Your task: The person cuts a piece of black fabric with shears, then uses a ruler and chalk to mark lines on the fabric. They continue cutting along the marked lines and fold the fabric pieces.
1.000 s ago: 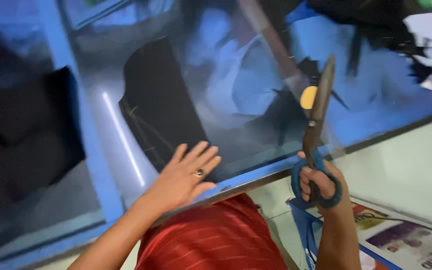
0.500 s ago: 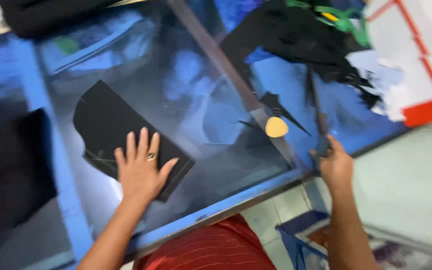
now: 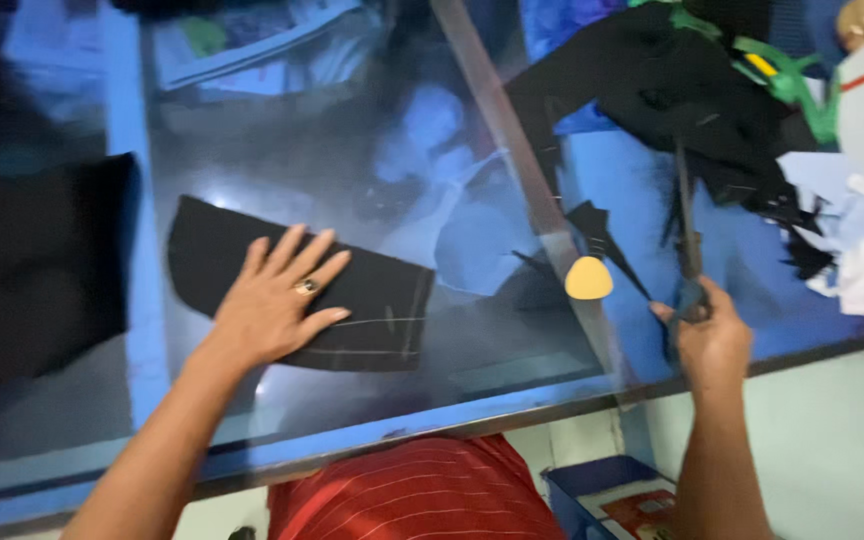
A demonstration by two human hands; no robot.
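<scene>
My left hand [image 3: 277,300], with a ring on one finger, lies flat with fingers spread on a piece of black fabric [image 3: 372,300] marked with chalk lines. The fabric rests on a glass tabletop with a blue frame [image 3: 142,330]. My right hand [image 3: 709,335] grips the handles of a pair of scissors [image 3: 687,235] at the table's near right edge, blades pointing away from me. A yellow piece of tailor's chalk [image 3: 588,279] lies on the glass just left of the scissors.
A long wooden ruler [image 3: 512,150] runs diagonally across the glass. A heap of black, green and white fabric scraps [image 3: 742,120] fills the far right. Another dark cloth [image 3: 32,270] lies at the left. A blue box [image 3: 612,495] sits on the floor.
The view has shifted, and my left hand now rests fully on the black fabric. My right hand with the scissors has come down to the table's edge by the chalk.
</scene>
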